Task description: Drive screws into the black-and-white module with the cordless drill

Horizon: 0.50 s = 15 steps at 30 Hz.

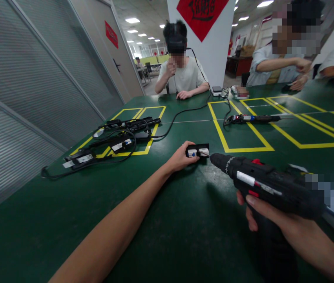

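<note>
My left hand [184, 156] is stretched out over the green table and grips a small black rectangular part [205, 147] with white patches on its near side. The thumb and fingers close round its left end. My right hand [281, 224] is wrapped round the handle of a black cordless drill [269, 182] with red buttons. The drill's chuck points left, close to the right end of the black part. A thin bit seems to reach across the part's front; whether it touches a screw, I cannot tell.
Black devices with tangled cables [125, 135] lie at left, and a cable runs from them to a small white box [216, 90]. A long black tool [256, 118] lies within yellow tape outlines. A person [184, 74] sits opposite; others sit at right.
</note>
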Available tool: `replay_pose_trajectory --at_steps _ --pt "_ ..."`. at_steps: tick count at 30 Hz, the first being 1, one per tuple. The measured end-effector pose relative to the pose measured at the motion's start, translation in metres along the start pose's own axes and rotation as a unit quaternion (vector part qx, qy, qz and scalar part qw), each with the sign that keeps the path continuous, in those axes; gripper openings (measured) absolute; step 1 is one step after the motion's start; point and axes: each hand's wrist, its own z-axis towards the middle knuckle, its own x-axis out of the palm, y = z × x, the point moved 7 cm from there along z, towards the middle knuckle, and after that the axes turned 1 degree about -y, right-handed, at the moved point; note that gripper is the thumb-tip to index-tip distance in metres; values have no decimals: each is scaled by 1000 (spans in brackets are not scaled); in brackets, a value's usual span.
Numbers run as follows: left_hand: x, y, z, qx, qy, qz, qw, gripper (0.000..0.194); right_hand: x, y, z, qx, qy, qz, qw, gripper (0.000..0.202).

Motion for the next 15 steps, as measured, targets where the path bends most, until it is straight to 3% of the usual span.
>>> replay_pose_trajectory --at_steps 15 --pt "0 0 0 -9 7 -12 1000 50 -2 -4 2 7 -9 -34 999 36"
